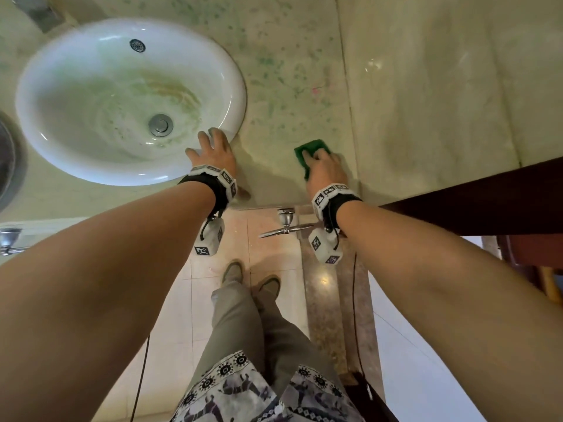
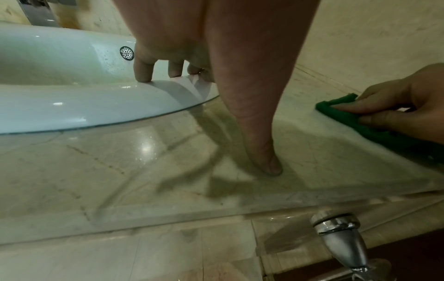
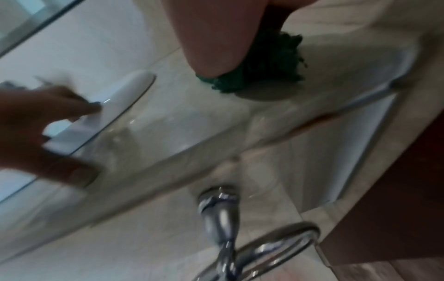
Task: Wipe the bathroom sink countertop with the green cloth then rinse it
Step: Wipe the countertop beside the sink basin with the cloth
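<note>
The right hand point(image 1: 324, 170) presses the green cloth point(image 1: 310, 150) flat on the marble bench point(image 1: 289, 86), fingers curled over its top and thumb along its near edge, so the cloth is pinned between the hand and the stone. The cloth lies on the near part of the bench, to the right of the sink point(image 1: 128, 99) and well clear of its rim, close to the seam where the lighter slab on the right begins. The left hand point(image 1: 213, 153) holds nothing: its fingertips point(image 2: 143, 76) rest on the near right rim of the white sink and its thumb is planted on the bench just beside the rim, the fingers only lightly bent. Green speckles and smears dot the bench on the far side of the cloth, and a small pink mark shows among them. The sink bowl carries brownish and greenish streaks around its metal drain plug point(image 1: 160, 124). Below the near edge of the bench, a chrome towel ring point(image 1: 285, 225) hangs between the two wrists. The right wrist view is blurred, showing only the cloth as a dark green wad under the thumb.
</note>
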{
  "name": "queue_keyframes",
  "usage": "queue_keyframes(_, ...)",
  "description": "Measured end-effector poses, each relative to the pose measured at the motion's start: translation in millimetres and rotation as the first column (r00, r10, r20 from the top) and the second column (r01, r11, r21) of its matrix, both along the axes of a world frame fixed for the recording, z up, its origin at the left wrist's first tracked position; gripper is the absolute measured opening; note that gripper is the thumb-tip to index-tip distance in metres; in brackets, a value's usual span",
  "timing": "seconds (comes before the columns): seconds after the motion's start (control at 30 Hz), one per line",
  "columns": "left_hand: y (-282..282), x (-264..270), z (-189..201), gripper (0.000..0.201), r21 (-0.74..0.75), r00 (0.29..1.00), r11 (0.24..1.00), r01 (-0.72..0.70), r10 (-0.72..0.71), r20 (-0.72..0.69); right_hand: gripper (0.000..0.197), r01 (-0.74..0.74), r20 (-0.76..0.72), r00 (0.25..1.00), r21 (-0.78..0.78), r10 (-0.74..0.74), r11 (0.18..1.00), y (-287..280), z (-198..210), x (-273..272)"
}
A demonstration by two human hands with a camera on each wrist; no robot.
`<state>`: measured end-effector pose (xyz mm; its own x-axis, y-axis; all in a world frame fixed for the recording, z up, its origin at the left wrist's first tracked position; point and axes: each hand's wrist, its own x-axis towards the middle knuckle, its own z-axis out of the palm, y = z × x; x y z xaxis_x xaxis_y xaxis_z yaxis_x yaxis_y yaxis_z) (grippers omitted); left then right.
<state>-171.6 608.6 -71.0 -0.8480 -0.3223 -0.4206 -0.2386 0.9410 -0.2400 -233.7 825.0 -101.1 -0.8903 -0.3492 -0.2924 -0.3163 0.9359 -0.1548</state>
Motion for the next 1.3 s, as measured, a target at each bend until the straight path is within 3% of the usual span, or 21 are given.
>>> queue_keyframes(0.17, 0.7, -4.4, 0.7, 0.145, 0.046, 1.0, 0.999, -0.012, 0.013, -0.011, 0.053, 0.157, -0.002, 0.988, 0.044, -0.157, 0.987, 10.6, 7.9, -27.9)
queue_keyframes(0.43, 7.7, -6.2, 11.6, 0.142, -0.004, 0.998, 0.999, -0.034, 0.034, 0.046, 0.057, -0.113, 0.094, 0.989, 0.022, 0.11, 0.993, -18.9, 4.4, 37.1)
queue_keyframes(0.63, 6.2, -9.4, 12.9, 0.14, 0.056, 0.998, 0.996, -0.066, 0.065, 0.026, 0.065, -0.098, 0.151, 0.984, 0.032, 0.092, 0.995, -14.6, 6.2, 32.7)
queue_keyframes(0.77, -3.6, -18.4, 9.8, 0.122, 0.112, 0.996, 0.99, -0.089, 0.092, -0.021, 0.063, -0.029, 0.107, 0.994, 0.051, 0.023, 0.998, -13.1, 8.1, 24.4)
queue_keyframes(0.9, -13.0, -30.7, 10.2, 0.135, 0.091, 0.999, 0.996, 0.018, -0.015, -0.035, 0.061, 0.069, 0.068, 0.995, 0.05, -0.072, 0.996, -9.5, 10.2, 10.6)
queue_keyframes(1.03, -20.4, -49.4, 7.9, 0.131, 0.143, 0.992, 0.986, 0.085, -0.071, -0.104, 0.059, 0.223, 0.076, 0.971, 0.06, -0.227, 0.973, -2.7, 13.9, -5.2)
queue_keyframes(1.2, -22.5, -63.1, 4.2, 0.153, 0.183, 0.992, 0.975, 0.125, -0.119, -0.044, 0.052, 0.4, 0.037, 0.914, 0.07, -0.403, 0.914, 5.1, 13.1, -26.9)
queue_keyframes(1.3, -21.0, -62.5, -0.6, 0.157, 0.213, 0.993, 0.97, 0.114, -0.112, -0.021, 0.061, 0.466, 0.054, 0.879, 0.114, -0.474, 0.877, 0.0, 12.1, -38.0)
